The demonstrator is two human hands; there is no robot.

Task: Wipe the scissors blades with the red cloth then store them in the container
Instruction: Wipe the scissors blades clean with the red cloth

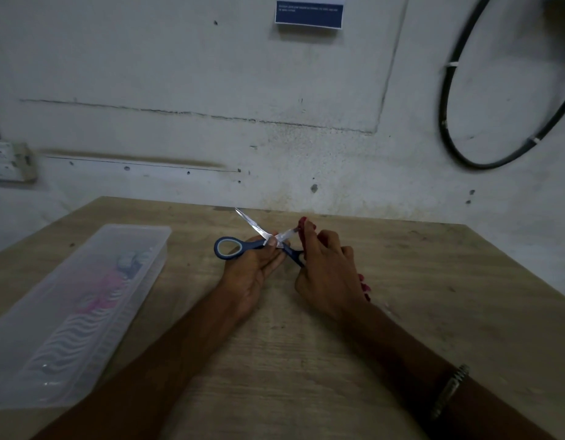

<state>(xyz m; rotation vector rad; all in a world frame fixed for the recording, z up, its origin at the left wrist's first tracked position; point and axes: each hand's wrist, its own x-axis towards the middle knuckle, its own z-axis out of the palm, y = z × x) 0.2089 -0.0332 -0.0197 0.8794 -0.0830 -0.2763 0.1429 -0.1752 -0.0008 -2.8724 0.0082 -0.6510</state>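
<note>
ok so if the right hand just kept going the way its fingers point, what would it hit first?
The right hand, gripping the red cloth, points away toward the wall. Past the scissors blade it already wipes, the table looks free up to that wall, though depth is unclear.
</note>
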